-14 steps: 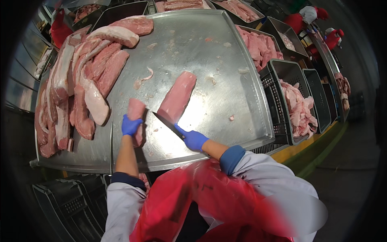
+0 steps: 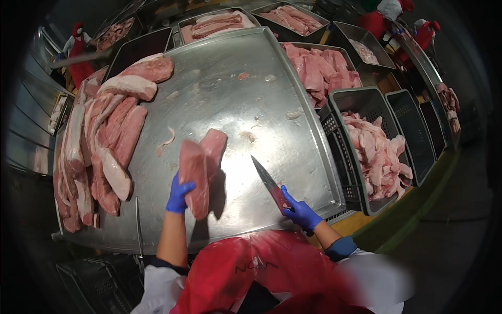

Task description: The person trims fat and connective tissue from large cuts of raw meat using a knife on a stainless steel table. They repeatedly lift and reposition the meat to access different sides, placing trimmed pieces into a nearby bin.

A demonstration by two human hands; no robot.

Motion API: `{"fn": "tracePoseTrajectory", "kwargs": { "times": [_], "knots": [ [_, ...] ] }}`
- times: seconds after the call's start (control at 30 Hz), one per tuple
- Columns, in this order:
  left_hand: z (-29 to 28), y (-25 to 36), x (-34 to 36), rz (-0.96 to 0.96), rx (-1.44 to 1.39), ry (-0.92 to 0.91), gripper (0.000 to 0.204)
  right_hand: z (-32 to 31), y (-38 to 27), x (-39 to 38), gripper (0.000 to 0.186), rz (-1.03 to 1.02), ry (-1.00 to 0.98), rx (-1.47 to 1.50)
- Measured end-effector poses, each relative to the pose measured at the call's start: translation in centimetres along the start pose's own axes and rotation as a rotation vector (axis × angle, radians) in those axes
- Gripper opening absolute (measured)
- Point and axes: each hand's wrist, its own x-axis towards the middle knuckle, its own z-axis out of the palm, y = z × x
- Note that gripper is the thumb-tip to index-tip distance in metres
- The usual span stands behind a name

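Observation:
My left hand (image 2: 179,194), in a blue glove, is closed around the side of a long pink piece of meat (image 2: 192,180) over the metal table. A second pink piece of meat (image 2: 214,146) shows behind it, partly covered; I cannot tell whether it touches the table. My right hand (image 2: 302,214), also gloved in blue, grips a knife (image 2: 269,180) near the table's front right. The blade points away and to the left, apart from the meat. Most of the knife's handle is hidden by the fingers.
A pile of long meat strips (image 2: 107,138) covers the table's left side. Small scraps (image 2: 247,136) lie on the metal table (image 2: 225,78). At the right stand a grey crate (image 2: 337,152) of pale trimmings and a bin of pink meat (image 2: 327,70). Co-workers (image 2: 78,52) stand farther off.
My left hand has brought its piece of meat to the right, in front of the second one. My right hand has drawn the knife away to the right. The view has shifted.

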Motion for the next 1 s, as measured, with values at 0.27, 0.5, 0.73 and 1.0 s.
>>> {"fn": "tracePoseTrajectory", "kwargs": {
  "times": [0.27, 0.5, 0.73, 1.0],
  "knots": [
    [30.3, 25.1, 34.2, 0.404, 0.740, -0.587, 0.075, -10.0, 5.6, -2.3, 0.084, -0.014, 0.183, -0.101],
    [36.9, 23.2, 49.7, 0.402, 0.880, -0.088, 0.102, -11.2, 11.2, -4.5, 0.092, -0.167, 0.348, 0.040],
    [9.7, -3.2, 25.5, 0.077, 1.550, 0.418, 0.119, -10.8, 11.0, -5.1, 0.088, 0.011, 0.184, 0.212],
    [5.7, -5.6, 11.7, -0.290, 1.724, 0.499, 0.112, -12.0, 9.1, -2.7, 0.086, -0.015, 0.083, 0.007]
  ]
}}
